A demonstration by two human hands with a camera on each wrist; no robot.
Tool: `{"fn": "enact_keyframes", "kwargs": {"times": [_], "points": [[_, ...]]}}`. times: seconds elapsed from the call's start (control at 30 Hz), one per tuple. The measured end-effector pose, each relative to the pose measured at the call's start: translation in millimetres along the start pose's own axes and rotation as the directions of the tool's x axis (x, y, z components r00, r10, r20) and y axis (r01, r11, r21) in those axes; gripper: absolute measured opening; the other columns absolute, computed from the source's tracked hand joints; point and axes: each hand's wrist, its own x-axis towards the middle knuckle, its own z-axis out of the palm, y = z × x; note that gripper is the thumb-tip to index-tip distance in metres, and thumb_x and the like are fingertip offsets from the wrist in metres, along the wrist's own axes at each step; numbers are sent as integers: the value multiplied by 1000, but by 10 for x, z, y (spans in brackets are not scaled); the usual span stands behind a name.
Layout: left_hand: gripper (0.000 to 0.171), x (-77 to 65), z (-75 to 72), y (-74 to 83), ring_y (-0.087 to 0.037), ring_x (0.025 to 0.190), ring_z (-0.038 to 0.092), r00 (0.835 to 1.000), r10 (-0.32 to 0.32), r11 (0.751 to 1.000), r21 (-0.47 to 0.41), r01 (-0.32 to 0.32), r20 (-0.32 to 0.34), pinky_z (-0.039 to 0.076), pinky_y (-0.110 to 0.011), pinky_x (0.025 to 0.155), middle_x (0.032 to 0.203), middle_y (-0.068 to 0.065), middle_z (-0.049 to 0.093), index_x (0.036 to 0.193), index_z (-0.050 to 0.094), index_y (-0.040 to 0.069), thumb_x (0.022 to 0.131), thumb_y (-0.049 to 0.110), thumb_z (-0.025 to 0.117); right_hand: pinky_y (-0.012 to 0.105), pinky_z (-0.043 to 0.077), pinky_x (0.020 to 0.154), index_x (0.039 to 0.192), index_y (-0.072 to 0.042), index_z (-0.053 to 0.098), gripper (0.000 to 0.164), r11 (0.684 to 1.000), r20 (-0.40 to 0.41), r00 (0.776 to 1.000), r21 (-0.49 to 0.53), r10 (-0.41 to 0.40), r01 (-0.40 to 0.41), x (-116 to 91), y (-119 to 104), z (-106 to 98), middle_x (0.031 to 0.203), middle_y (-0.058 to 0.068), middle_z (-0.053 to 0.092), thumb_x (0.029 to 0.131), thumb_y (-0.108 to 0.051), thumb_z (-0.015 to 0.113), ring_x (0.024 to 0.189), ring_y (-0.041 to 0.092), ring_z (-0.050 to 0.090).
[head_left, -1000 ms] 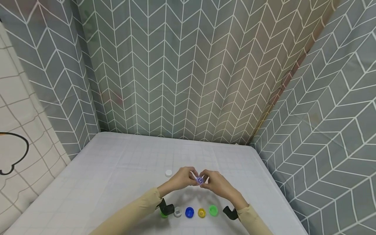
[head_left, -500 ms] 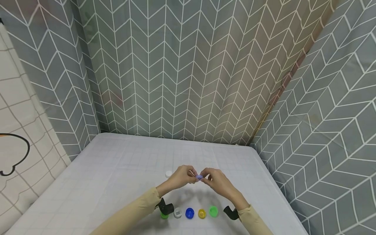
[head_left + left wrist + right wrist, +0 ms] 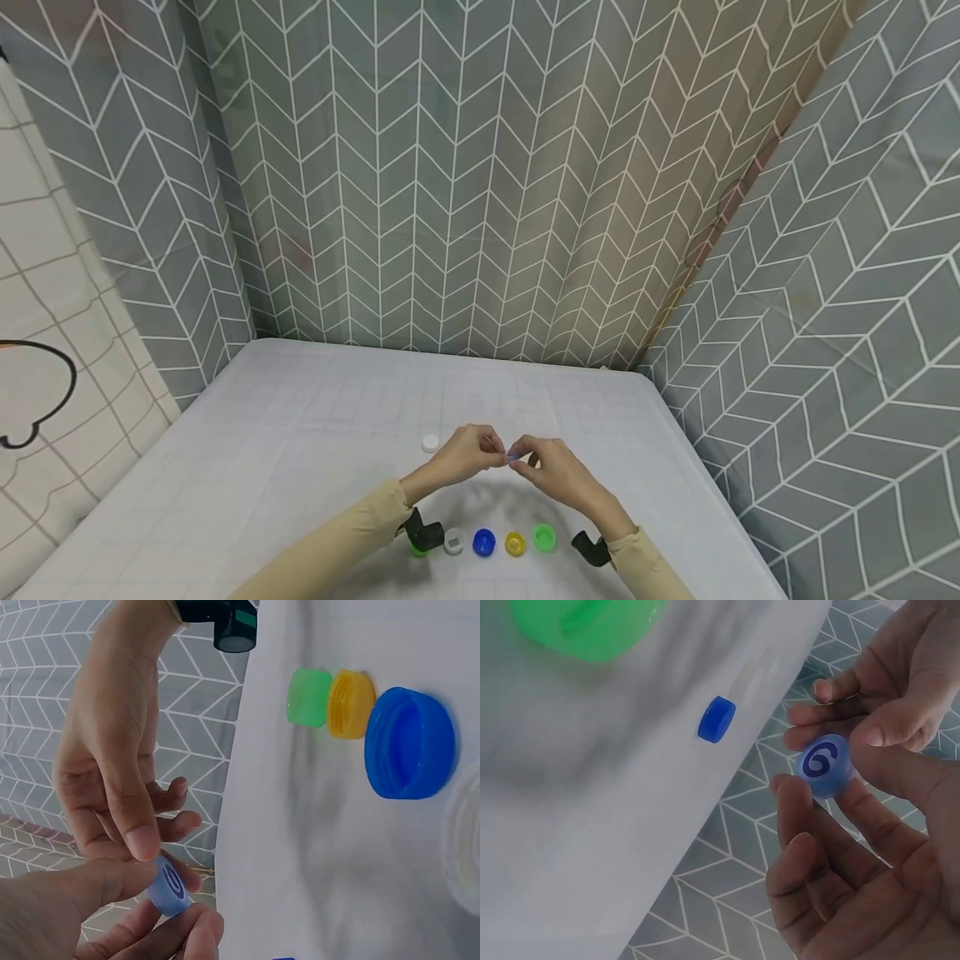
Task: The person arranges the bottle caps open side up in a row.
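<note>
A small pale blue-violet bottle cap (image 3: 823, 766) with a dark purple swirl mark on its top is held up above the table between both hands. My left hand (image 3: 467, 454) pinches it from the left between thumb and fingertips. From the right, my right hand (image 3: 551, 467) pinches the same cap. In the left wrist view the cap (image 3: 168, 891) shows its marked face beside the left thumb. Fingers cover much of the cap in the head view.
Below the hands lies a row of caps: grey-white (image 3: 453, 542), blue (image 3: 483, 542), yellow (image 3: 514, 544), green (image 3: 544, 538), and another green (image 3: 418, 551) partly hidden by the left wrist camera. A white cap (image 3: 431, 443) lies farther back. Another blue cap (image 3: 717, 720) shows in the right wrist view.
The cap has tilted between the fingers, so its marked top, facing the head view a second ago, is now mostly turned away and covered. Both hands stay in nearly the same place.
</note>
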Motion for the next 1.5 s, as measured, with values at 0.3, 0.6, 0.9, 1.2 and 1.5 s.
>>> {"fn": "enact_keyframes", "kwargs": {"times": [0.3,0.6,0.9,1.2,1.5], "points": [[38,16,37,0,-19,85,72,1000,-20,1000,7,20,-15,57,-35,73,94,-11,75,111,65,-1,81,19,76,20,49,66,124,-3,61,37,999,40,998,-23,50,-49,6,-5,-21,115,10,68,93,-22,65,83,11,63],[29,4,231,83,-18,81,73,997,66,993,105,-62,-39,55,-22,65,90,-13,75,101,70,-4,80,15,77,20,48,64,115,-4,66,30,998,58,996,-2,65,-65,-74,52,-107,107,6,70,88,-17,70,81,15,62],[22,36,463,274,-9,78,71,997,65,979,196,-57,-35,52,-17,62,89,-6,75,95,72,2,80,18,77,21,46,61,104,-8,68,26,993,51,993,-50,107,-104,-244,78,-327,96,0,63,81,-15,77,75,11,55],[23,-3,745,400,-6,80,62,989,143,895,422,-143,31,47,-22,74,91,3,75,95,75,14,79,30,79,22,41,60,93,-7,64,23,992,182,976,-69,119,-109,-466,33,-532,84,1,61,76,-9,79,74,16,54],[25,-53,1050,423,-2,74,53,988,123,850,504,-151,89,41,-27,74,86,10,70,93,76,17,74,33,82,26,39,60,88,-6,61,27,977,318,924,-95,212,-191,-615,45,-495,79,0,56,69,-4,79,70,10,46]]}}
